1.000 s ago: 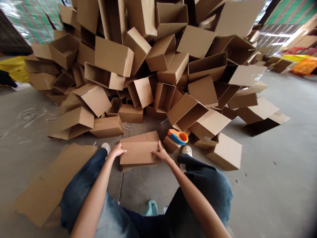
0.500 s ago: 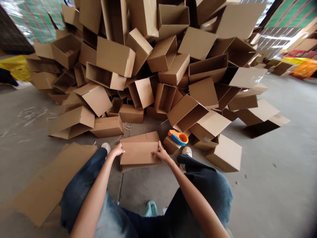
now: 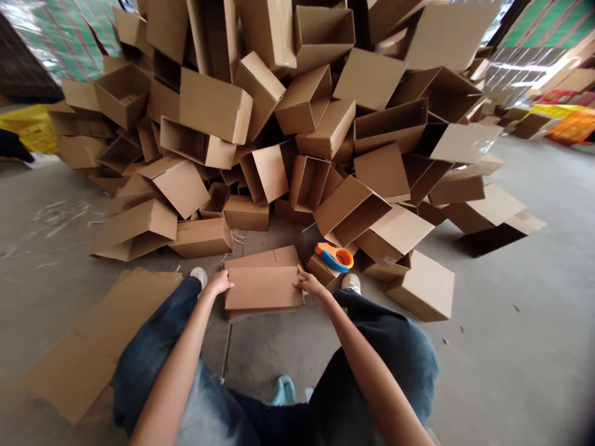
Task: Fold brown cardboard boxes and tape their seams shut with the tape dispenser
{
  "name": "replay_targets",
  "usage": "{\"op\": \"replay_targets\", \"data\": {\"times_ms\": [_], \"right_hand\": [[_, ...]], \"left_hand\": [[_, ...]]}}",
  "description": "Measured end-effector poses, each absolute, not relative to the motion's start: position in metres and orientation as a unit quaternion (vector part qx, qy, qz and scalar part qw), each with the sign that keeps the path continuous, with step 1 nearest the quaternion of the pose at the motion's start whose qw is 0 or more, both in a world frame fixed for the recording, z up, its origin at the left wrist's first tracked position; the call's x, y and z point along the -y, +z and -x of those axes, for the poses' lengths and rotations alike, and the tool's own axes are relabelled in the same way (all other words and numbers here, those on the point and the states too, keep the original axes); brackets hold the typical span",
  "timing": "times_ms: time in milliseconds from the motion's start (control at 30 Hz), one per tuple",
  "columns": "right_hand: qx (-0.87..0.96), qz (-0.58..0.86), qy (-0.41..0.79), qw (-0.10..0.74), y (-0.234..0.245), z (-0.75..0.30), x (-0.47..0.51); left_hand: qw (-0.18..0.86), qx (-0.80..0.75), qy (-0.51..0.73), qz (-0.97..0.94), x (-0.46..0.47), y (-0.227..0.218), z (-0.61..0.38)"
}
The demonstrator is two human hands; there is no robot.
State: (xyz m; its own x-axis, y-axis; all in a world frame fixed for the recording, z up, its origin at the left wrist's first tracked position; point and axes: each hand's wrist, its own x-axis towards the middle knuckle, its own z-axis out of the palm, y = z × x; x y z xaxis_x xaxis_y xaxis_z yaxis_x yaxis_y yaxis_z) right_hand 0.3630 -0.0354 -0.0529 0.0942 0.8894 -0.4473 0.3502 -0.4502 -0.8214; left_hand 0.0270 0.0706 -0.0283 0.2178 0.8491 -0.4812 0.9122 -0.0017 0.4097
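Observation:
A flat folded cardboard box [image 3: 264,287] lies on the concrete floor between my knees, on top of other flat pieces. My left hand [image 3: 219,282] grips its left edge with curled fingers. My right hand [image 3: 307,283] holds the right edge near the far corner, fingers bent over it. An orange and blue tape dispenser [image 3: 334,256] rests on a small box [image 3: 325,272] just right of my right hand.
A tall heap of open cardboard boxes [image 3: 288,124] rises right in front. A flat cardboard sheet [image 3: 97,341] lies on the floor to the left. A closed box [image 3: 423,286] sits to the right. Yellow crates [image 3: 28,127] stand far left.
My right hand has slid from the top face of the flat box out to its right edge. The left hand and the box have stayed put.

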Motion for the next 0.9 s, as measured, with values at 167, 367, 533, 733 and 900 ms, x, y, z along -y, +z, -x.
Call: {"op": "replay_targets", "data": {"times_ms": [167, 367, 533, 733, 900], "right_hand": [[0.359, 0.647, 0.601, 0.303, -0.053, -0.369, 0.039], [0.256, 0.635, 0.659, 0.311, -0.049, -0.371, 0.053], [0.278, 0.663, 0.616, 0.322, -0.039, -0.363, 0.059], [0.277, 0.694, 0.557, 0.363, -0.043, -0.347, 0.059], [0.303, 0.694, 0.543, 0.363, -0.047, -0.349, 0.054]], "left_hand": [[0.364, -0.616, -0.042, -0.698, -0.072, -0.026, -0.024], [0.397, -0.621, -0.056, -0.674, -0.075, -0.023, -0.021], [0.445, -0.641, -0.093, -0.619, -0.075, -0.019, -0.017], [0.477, -0.647, -0.078, -0.589, -0.070, -0.020, -0.013], [0.481, -0.644, -0.070, -0.591, -0.072, -0.029, -0.010]]}}
